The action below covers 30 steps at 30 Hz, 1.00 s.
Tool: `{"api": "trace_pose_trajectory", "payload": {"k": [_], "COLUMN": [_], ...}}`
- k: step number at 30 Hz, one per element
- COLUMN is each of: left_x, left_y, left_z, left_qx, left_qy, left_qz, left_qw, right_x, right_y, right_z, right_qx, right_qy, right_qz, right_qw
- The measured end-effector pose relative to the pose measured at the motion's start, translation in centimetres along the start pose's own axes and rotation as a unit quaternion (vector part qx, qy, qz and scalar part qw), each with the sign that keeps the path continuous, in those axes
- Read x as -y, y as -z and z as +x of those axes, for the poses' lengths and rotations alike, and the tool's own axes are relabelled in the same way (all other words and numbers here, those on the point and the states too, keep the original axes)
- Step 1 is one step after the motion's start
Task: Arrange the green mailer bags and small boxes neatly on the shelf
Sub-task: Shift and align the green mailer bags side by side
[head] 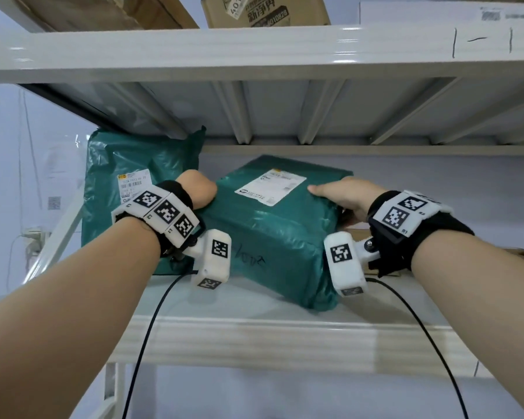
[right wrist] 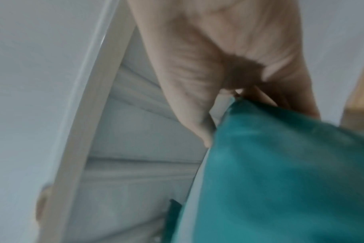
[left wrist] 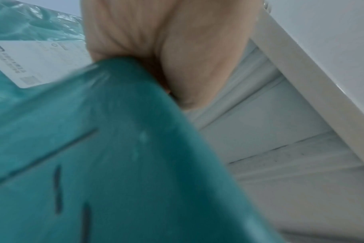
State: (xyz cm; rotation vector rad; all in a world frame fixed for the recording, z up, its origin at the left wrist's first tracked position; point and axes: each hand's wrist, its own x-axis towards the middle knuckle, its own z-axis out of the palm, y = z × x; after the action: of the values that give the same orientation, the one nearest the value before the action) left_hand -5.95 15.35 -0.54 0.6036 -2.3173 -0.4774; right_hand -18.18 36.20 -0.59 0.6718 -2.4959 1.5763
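Observation:
A boxy green mailer bag (head: 273, 231) with a white label lies on the white shelf (head: 254, 337), turned at an angle. My left hand (head: 198, 189) grips its left far edge, fingers hidden behind the bag (left wrist: 114, 148). My right hand (head: 342, 193) holds its right far corner, thumb on top and fingers tucked under the edge (right wrist: 280, 164). A second green mailer bag (head: 133, 164) stands upright behind my left wrist at the shelf's left end.
The upper shelf (head: 254, 49) hangs low overhead, carrying cardboard boxes (head: 263, 10). A brown cardboard piece (head: 357, 228) lies to the right of the held bag, partly hidden by my right wrist. Cables trail from both wrist cameras over the shelf's front lip.

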Motion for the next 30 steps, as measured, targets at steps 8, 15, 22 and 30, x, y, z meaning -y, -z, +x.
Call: {"api": "trace_pose_trajectory", "payload": {"k": [8, 15, 22, 30], "left_x": [0.5, 1.8, 4.0, 6.4], "left_y": [-3.2, -6.4, -7.4, -9.4], "left_z": [-1.3, 0.9, 3.9, 6.2], "left_qx": [0.003, -0.033, -0.036, -0.056], "left_qy": [-0.005, 0.089, 0.103, 0.104], "left_qz": [-0.026, -0.406, -0.374, -0.422], "left_qw": [1.000, 0.909, 0.921, 0.899], "right_x": [2.2, 1.1, -0.6, -2.1], "right_y": [-0.9, -3.1, -6.2, -8.8], "right_z": [0.4, 0.8, 3.4, 6.0], "right_qx": [-0.105, -0.105, -0.074, -0.062], "right_qy": [0.136, 0.191, 0.183, 0.214], "right_qz": [0.076, 0.107, 0.140, 0.150], "right_qw": [0.982, 0.970, 0.970, 0.963]}}
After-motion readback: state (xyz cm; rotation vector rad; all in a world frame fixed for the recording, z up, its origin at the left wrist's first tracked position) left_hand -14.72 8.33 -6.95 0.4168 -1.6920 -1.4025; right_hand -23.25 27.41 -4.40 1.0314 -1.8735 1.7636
